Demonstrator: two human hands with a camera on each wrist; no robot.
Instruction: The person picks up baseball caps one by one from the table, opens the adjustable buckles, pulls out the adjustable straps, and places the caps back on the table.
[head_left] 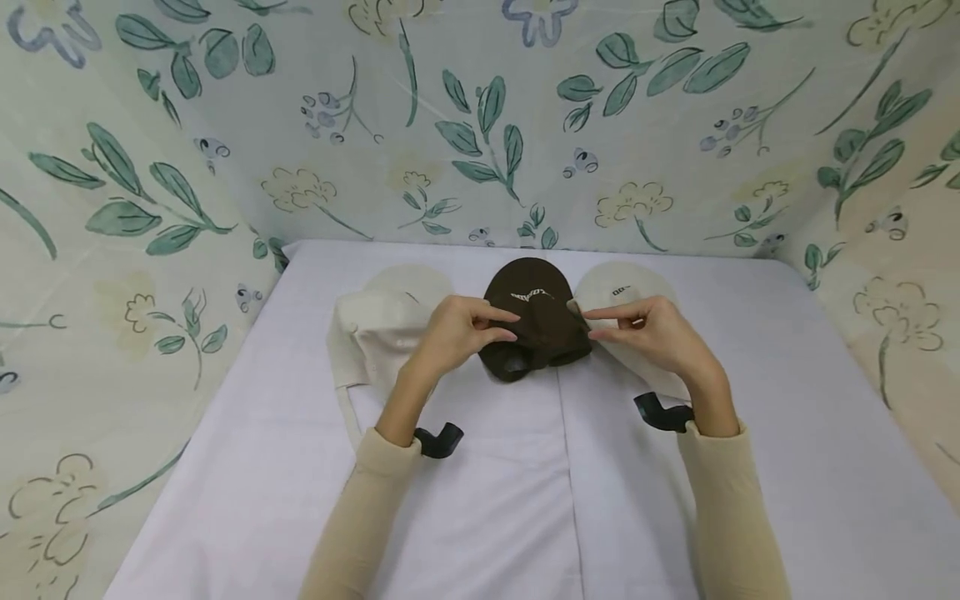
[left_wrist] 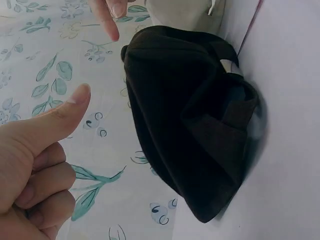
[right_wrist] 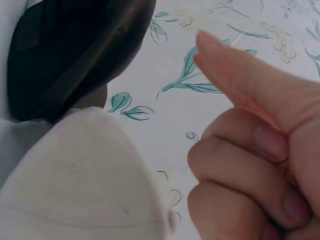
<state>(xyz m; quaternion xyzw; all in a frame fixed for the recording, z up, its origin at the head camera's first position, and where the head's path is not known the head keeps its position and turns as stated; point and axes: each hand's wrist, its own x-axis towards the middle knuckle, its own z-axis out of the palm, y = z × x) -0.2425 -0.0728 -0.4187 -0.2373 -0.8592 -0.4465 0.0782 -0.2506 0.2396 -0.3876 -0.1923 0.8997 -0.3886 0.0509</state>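
A dark brown cap (head_left: 527,277) with white lettering lies at the middle of the far side of the bed-like white surface. My left hand (head_left: 459,335) is at its left side, thumb and index finger stretched out with a gap between them. The left wrist view shows the thumb (left_wrist: 75,102) apart from the brown cap (left_wrist: 170,95), the other fingers folded in. At the cap's right edge, my right hand (head_left: 656,332) stretches thumb and index finger the same way, overlapping a cream cap (head_left: 628,285). In the right wrist view, nothing sits between the thumb (right_wrist: 245,70) and folded fingers.
Another cream cap (head_left: 367,321) with a hanging strap lies left of the brown one, partly behind my left hand. White cloth (head_left: 495,500) covers the surface. Leaf-patterned fabric (head_left: 420,167) rises behind it and along both sides. Black curved pieces (head_left: 441,440) sit at both wrists.
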